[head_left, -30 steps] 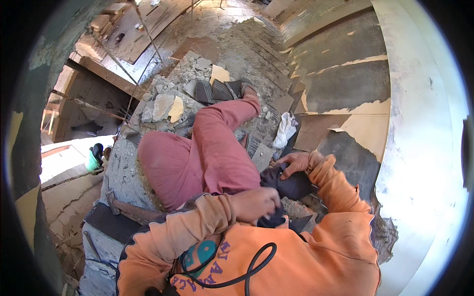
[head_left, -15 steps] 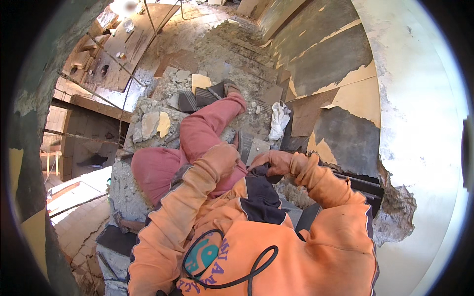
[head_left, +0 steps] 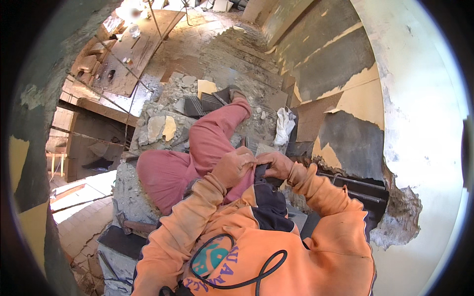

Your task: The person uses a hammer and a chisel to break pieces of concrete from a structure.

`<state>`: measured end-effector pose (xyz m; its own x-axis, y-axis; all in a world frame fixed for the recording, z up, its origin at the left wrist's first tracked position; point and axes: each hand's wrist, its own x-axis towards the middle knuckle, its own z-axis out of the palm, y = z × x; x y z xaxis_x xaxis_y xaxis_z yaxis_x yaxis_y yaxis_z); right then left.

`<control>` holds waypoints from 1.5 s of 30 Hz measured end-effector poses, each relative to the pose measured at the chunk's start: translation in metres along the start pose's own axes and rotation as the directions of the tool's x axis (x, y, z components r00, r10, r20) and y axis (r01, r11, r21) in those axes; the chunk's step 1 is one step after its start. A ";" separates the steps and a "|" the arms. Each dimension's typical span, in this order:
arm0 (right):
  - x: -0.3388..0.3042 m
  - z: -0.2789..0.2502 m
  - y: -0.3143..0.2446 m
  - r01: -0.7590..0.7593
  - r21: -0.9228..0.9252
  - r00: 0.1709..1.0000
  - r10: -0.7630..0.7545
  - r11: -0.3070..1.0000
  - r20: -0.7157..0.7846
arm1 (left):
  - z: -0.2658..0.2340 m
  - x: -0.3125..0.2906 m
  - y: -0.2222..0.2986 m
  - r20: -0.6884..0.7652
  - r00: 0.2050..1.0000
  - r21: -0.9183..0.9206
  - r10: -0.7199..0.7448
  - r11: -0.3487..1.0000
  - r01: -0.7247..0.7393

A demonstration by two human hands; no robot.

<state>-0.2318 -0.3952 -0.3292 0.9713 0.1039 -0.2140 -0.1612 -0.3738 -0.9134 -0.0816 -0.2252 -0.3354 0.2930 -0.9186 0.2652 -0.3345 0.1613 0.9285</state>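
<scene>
My two hands meet over my lap, above the pink trousers (head_left: 215, 129). My right hand (head_left: 277, 165) is closed on the dark hem of my orange sweatshirt (head_left: 316, 256), lifting that cloth a little. Close against its fingertips, my left hand (head_left: 235, 166) is closed in a pinch at the edge of the raised hem. Whatever lies between the left fingertips is too small or hidden to make out. A black cord (head_left: 261, 276) hangs loose across the front of the sweatshirt.
A hammer (head_left: 134, 226) lies at my left beside broken concrete. Rubble (head_left: 155, 129) and dark ribbed tile pieces (head_left: 200, 104) surround my foot. Thin bent rods (head_left: 101, 92) cross the open drop at left. A white bag (head_left: 284, 126) lies near the peeling wall (head_left: 351, 133) at right.
My left hand has moved right and up to meet the right hand. The dark hem is raised between them. The whole view has shifted slightly.
</scene>
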 end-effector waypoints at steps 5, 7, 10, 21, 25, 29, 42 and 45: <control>0.015 0.030 0.000 -0.190 -0.047 0.902 0.155 0.981 -0.403 | -0.007 0.000 -0.001 0.004 0.999 0.092 0.034 0.995 -0.034; 0.018 0.040 0.006 -0.257 -0.084 0.835 0.178 0.963 -0.521 | -0.009 0.004 0.000 0.030 0.998 0.083 0.062 0.995 -0.064; 0.008 0.032 0.009 -0.228 -0.012 0.910 0.209 0.974 -0.358 | -0.014 0.007 0.002 0.088 0.992 0.047 0.088 0.995 -0.092; -0.002 -0.007 0.017 -0.183 0.196 0.980 0.163 0.963 0.118 | -0.006 0.024 0.012 0.167 0.975 0.058 0.146 0.986 -0.157; 0.021 0.034 0.019 -0.138 -0.053 0.928 0.110 0.989 -0.355 | -0.007 0.022 -0.002 0.170 0.968 0.170 0.185 0.962 -0.214; 0.000 0.042 0.043 -0.174 0.195 0.877 0.243 0.965 -0.415 | -0.009 0.019 -0.002 0.160 0.966 0.246 0.204 0.939 -0.239; -0.004 0.012 0.017 -0.178 0.399 0.979 0.204 0.899 -0.022 | -0.005 0.031 0.004 0.347 0.920 0.305 0.183 0.905 -0.295; 0.018 0.033 0.002 -0.081 0.162 0.931 0.133 0.983 -0.339 | -0.003 0.028 -0.010 0.269 0.941 0.357 0.207 0.886 -0.297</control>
<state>-0.2206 -0.3640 -0.3467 0.9425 -0.2653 -0.2033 -0.2658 -0.2263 -0.9371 -0.0678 -0.2513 -0.3363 -0.0343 -0.9278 0.3715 -0.7033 0.2865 0.6506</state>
